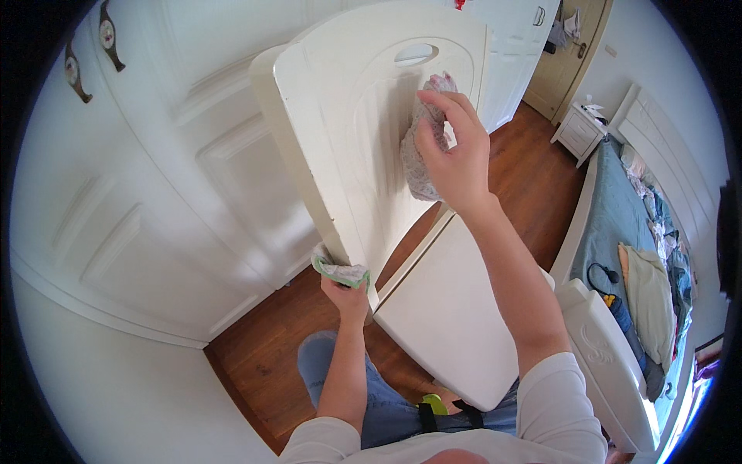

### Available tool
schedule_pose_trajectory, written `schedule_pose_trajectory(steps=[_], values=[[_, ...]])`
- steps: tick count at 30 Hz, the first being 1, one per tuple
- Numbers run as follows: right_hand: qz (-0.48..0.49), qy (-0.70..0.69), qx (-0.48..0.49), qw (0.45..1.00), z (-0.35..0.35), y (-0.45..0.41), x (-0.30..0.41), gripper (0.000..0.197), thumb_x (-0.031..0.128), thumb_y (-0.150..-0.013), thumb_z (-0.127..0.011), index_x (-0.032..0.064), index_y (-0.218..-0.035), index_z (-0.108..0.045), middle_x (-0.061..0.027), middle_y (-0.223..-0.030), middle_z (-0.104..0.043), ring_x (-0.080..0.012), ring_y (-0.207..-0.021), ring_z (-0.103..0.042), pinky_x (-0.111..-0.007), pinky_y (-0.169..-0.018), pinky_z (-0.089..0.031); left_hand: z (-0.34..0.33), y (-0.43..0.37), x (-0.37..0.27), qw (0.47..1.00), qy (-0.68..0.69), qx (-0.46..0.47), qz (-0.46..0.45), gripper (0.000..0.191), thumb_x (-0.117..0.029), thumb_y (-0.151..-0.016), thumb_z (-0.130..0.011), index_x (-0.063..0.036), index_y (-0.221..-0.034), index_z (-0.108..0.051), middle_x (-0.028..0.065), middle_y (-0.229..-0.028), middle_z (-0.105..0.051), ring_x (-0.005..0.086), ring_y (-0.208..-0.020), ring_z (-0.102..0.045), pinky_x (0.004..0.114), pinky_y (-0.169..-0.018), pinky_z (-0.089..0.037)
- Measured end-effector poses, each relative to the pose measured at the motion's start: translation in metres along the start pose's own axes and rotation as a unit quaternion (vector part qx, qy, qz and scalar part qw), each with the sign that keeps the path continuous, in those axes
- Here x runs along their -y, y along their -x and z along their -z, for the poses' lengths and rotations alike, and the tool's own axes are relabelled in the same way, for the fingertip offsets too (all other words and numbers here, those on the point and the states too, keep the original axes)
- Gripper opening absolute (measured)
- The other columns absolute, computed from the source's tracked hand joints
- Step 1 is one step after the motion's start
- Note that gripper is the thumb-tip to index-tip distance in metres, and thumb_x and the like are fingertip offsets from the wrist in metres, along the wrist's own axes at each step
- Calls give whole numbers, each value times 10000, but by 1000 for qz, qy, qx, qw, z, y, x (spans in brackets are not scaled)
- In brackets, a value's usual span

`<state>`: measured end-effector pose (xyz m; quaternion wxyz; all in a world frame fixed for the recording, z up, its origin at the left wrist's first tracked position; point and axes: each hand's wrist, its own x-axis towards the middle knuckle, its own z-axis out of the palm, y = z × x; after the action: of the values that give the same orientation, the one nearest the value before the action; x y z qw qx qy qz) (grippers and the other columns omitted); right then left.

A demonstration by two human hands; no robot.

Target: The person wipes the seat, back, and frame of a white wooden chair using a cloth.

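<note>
A white wooden chair stands in front of me, its backrest (342,127) pierced by an oval handhold and its seat (458,307) below to the right. My right hand (461,151) holds a crumpled grey, lace-like cloth (420,168) between thumb and fingers, at the face of the backrest beneath the handhold. Lower left, my left hand (348,298) grips a second cloth with green edging (342,272), wrapped about the lower edge of the backrest's side post. Small dark chips mark that post's edge.
White panelled wardrobe doors (232,145) rise close on the left. At right, a bed (614,203) with a white footboard (603,354) carries bedding and clothes. A white nightstand (579,130) and a door (565,58) are farther back. Brown wood flooring (269,359) lies below.
</note>
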<state>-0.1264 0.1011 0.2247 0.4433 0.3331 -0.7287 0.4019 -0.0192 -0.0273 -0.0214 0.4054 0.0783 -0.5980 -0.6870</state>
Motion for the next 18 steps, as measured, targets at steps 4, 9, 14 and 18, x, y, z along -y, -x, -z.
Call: schedule_pose_trajectory(steps=[4, 9, 14, 18], values=[[-117, -146, -53, 981, -9, 4, -2, 311, 33, -838, -595, 9, -1148, -592, -106, -997, -613, -187, -858, -587, -275, -779, -477, -4, 1, -5, 999, 34, -11, 17, 352, -35, -769, -618, -4, -1072, -442, 55, -1004, -518, 139, -913, -517, 282, -828, -440], [-218, -245, -68, 942, -11, 6, 24, 325, -8, -830, -590, 5, -1154, -585, -106, -998, -631, -177, -857, -588, -288, -781, -480, -1, 2, 0, 999, 21, -25, 33, 420, 24, -715, -648, 4, -1098, -477, 59, -1032, -536, 139, -941, -530, 283, -850, -439], [70, -94, -29, 993, -15, 1, 30, 356, -84, -757, -592, 34, -1092, -604, -136, -993, -630, -308, -880, -593, -336, -755, -490, -2, 2, 0, 996, 70, -42, 26, 494, 74, -664, -680, 14, -1126, -515, 57, -1061, -563, 140, -962, -548, 280, -873, -438], [192, -42, -3, 981, -19, -15, 20, 339, -75, -744, -613, 40, -1063, -608, -118, -985, -633, -296, -886, -597, -355, -747, -504, -6, 2, -7, 998, 57, -31, 27, 414, 45, -702, -650, 0, -1085, -498, 50, -1030, -545, 136, -929, -532, 279, -848, -437]])
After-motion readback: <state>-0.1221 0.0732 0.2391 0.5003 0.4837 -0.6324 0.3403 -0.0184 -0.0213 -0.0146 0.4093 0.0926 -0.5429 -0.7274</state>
